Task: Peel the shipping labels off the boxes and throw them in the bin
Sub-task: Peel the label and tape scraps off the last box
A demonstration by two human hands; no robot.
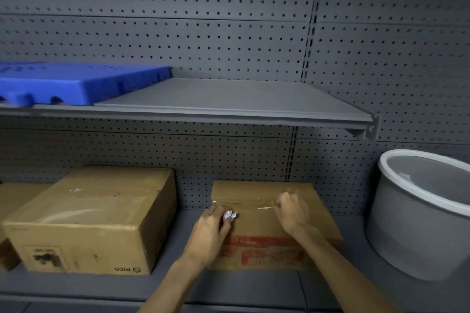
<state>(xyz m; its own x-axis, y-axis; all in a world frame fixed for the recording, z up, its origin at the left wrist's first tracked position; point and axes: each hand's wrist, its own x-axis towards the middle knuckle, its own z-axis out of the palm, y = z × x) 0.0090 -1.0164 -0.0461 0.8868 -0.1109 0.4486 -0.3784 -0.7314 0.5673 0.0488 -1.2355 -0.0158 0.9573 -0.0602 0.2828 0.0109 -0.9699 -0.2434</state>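
Left hand (211, 231) grips crumpled white label scraps (229, 215) — over taped box (269, 254)

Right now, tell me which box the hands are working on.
The flat box with red print, right of the taller PICO box and nearest the bin; both hands rest on it.

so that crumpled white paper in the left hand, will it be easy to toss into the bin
The crumpled paper looks small and light, so it may flutter short of the grey bin. If it is peeled label, adhesive could cling to the left hand.
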